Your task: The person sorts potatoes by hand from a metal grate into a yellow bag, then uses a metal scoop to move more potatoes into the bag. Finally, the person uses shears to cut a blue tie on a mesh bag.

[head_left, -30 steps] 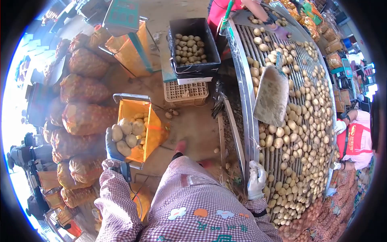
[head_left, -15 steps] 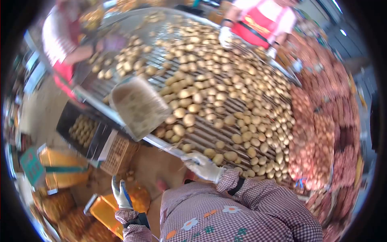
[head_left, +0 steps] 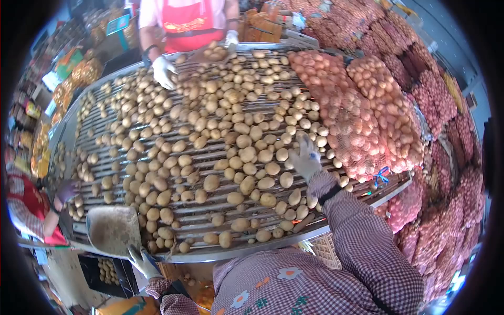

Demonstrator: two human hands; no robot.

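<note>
Potatoes [head_left: 242,140] lie spread over a slatted sorting table [head_left: 205,181]. My right hand [head_left: 306,160], in a whitish glove, reaches over them on the right side, fingers apart, close to several potatoes. At the table's near left edge is my gloved left hand [head_left: 144,264], its fingers stretched up at the metal rim. Just above those fingers a worn, pale scoop [head_left: 113,228] rests on the slats, with nothing in it.
Red net sacks of potatoes [head_left: 349,118] lie on the table's right end, with more sacks [head_left: 446,194] stacked beyond. Across the table a person in a red apron [head_left: 189,26] handles potatoes; another person [head_left: 34,207] works at the left. A black crate [head_left: 89,273] stands below.
My view has turned toward the right and the table. My right hand has moved from the near edge out over the potatoes; my left hand has come up to the rim by the scoop.
</note>
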